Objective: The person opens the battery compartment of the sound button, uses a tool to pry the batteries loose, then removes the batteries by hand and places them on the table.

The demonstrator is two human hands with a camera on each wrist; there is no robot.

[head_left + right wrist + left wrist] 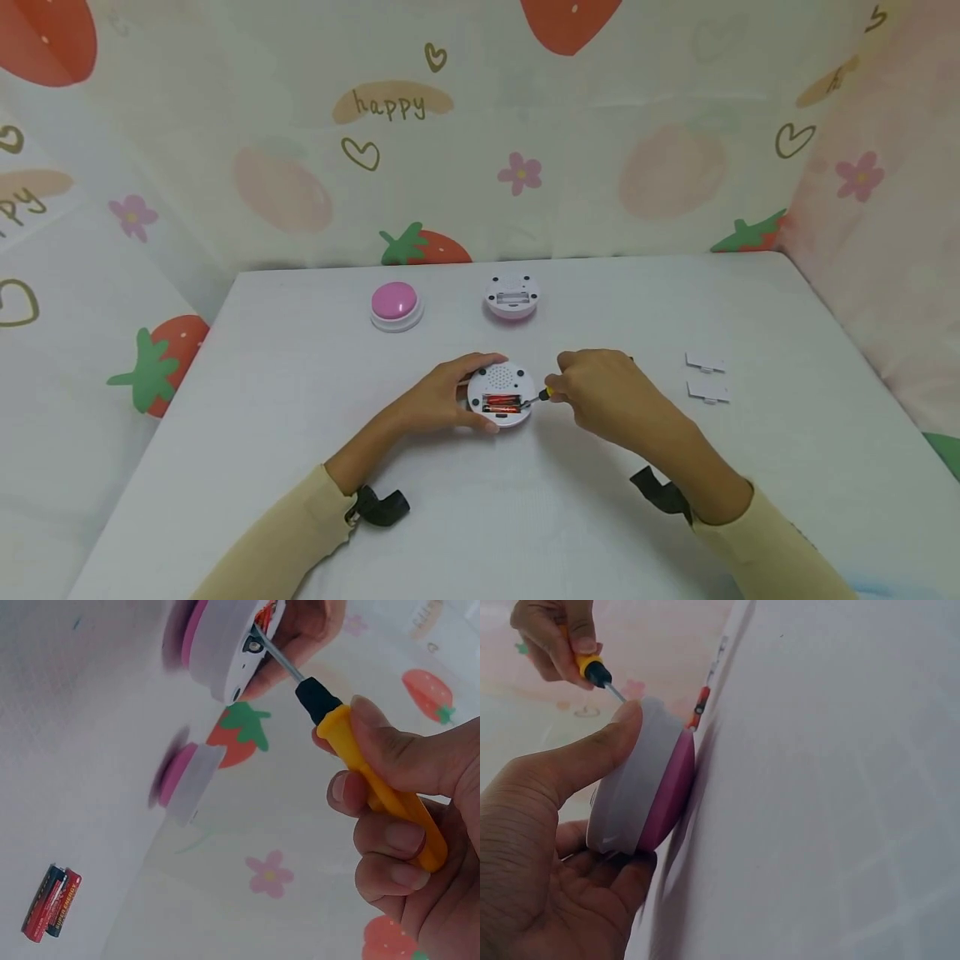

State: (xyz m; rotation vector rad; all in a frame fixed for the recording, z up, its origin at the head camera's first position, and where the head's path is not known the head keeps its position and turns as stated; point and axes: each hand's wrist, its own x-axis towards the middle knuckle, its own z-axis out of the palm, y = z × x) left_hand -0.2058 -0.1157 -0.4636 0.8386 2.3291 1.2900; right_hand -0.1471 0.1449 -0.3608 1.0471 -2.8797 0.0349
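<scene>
The left hand (438,402) grips a pink-and-white button (501,377), underside up, mid-way across the desk (300,358); the right hand (611,393) grasps one yellow screwdriver (346,742), tip at the battery slot. The head view shows two red batteries (501,404) inside, two far buttons (394,301), two white covers (708,392) at right. Only the right wrist view clearly shows two loose batteries (51,904).

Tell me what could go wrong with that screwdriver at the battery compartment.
The screwdriver might slip and nick the batteries beside its tip. They lie uncovered, so prying could pop one out. The round device might also twist if the left hand loosens its grip.
</scene>
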